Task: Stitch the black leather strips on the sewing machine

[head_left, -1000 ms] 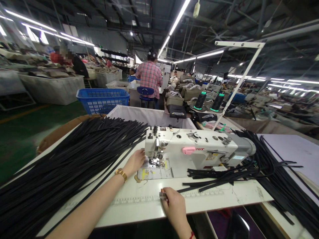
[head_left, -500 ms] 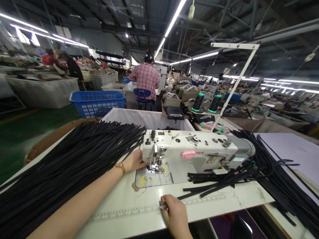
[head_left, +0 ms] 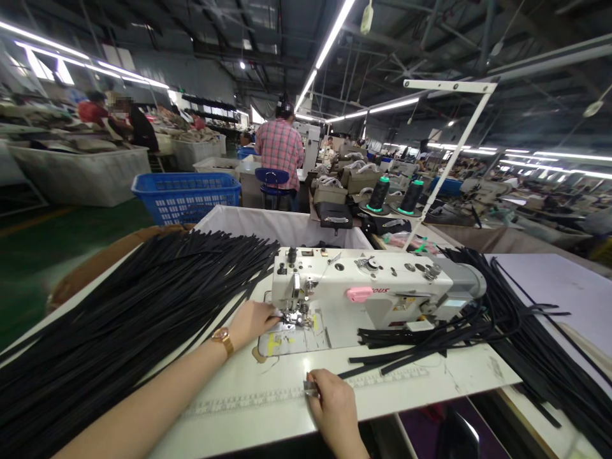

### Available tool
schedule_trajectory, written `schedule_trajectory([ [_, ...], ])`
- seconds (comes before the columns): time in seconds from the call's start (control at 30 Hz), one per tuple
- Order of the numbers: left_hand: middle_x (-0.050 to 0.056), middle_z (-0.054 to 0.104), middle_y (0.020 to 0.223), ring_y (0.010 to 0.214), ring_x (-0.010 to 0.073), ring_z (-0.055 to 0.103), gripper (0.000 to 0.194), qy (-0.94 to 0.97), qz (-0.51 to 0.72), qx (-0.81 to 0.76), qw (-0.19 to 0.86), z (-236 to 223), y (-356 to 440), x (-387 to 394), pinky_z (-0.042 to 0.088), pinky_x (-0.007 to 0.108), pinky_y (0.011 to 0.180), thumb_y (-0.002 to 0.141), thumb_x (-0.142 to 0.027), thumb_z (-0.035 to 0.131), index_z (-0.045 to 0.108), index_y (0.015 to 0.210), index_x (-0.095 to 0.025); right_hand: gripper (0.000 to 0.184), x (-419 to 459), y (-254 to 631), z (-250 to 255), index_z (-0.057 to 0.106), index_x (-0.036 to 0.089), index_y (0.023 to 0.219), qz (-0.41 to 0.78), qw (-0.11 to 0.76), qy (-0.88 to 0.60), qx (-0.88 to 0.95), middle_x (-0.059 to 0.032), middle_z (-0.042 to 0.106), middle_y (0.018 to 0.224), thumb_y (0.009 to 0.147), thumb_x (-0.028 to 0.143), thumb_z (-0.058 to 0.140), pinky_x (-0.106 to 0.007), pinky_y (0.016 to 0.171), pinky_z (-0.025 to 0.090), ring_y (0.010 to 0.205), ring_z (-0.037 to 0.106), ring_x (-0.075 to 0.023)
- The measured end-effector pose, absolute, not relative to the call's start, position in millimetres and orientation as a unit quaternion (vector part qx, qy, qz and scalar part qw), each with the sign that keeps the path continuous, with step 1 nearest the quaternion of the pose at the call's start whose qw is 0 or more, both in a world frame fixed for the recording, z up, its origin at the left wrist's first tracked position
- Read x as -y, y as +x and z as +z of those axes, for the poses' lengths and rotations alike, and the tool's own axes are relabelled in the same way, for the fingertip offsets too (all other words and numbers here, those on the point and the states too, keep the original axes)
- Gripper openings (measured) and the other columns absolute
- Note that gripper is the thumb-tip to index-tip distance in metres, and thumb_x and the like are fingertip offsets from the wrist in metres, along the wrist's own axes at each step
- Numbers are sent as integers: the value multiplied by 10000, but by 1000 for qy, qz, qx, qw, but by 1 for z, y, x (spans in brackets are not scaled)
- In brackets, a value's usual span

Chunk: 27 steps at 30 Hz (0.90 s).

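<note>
A white sewing machine (head_left: pixel 368 296) stands on the white worktable (head_left: pixel 444 376). My left hand (head_left: pixel 251 320), with a gold watch on its wrist, reaches to the needle and presser foot (head_left: pixel 295 314); its fingers are closed there on something I cannot make out. My right hand (head_left: pixel 335 405) rests at the table's front edge, pinched on a small metal tool (head_left: pixel 310 387). A large pile of long black straps (head_left: pixel 119 319) covers the table to the left. More black straps (head_left: pixel 482 325) lie right of the machine.
A white cloth-lined bin (head_left: pixel 282 226) sits behind the machine, a blue basket (head_left: pixel 186 194) beyond it. A person in a plaid shirt (head_left: pixel 280 153) sits with their back to me. Thread cones (head_left: pixel 396 197) and a white thread stand (head_left: pixel 449 159) rise at the right.
My left hand has shifted slightly closer under the machine's needle area. My right hand stays on the small metal tool. The view has tilted a little.
</note>
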<state>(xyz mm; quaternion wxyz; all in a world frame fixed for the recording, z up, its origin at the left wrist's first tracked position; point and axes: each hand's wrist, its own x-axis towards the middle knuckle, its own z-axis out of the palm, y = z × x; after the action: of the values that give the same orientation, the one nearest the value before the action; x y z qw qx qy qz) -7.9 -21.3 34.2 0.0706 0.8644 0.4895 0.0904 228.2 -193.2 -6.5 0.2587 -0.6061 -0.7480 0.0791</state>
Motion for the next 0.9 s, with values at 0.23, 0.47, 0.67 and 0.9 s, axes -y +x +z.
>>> schedule_trajectory([
  [0.23,94,711,887,816,266,672,316,848,68,-526,15,29,1,45,440,326,688,956,-415,428,634,946,-176,175,193,228,-7,589,210,855,69,261,-600,753,-3,633,728,907,193,422,-272,604,277,663,569,-155],
  [0.47,140,682,933,820,266,654,137,880,23,-474,-8,44,1,67,457,355,735,908,-187,519,633,947,-121,147,194,227,-7,589,215,855,67,247,-612,748,5,639,752,875,160,454,-272,615,273,684,575,-154],
  [0.67,149,663,894,787,261,647,264,900,-41,-434,-25,34,15,107,478,407,752,875,11,386,625,932,-87,138,192,227,-5,580,216,843,71,246,-606,753,7,639,749,876,160,458,-275,614,271,687,581,-152],
  [0.9,163,663,887,800,261,657,282,883,-63,-464,-19,43,30,111,491,417,781,864,38,375,634,919,-61,169,195,227,-4,594,215,860,68,251,-608,750,-4,647,755,902,186,433,-271,622,303,695,595,-160],
])
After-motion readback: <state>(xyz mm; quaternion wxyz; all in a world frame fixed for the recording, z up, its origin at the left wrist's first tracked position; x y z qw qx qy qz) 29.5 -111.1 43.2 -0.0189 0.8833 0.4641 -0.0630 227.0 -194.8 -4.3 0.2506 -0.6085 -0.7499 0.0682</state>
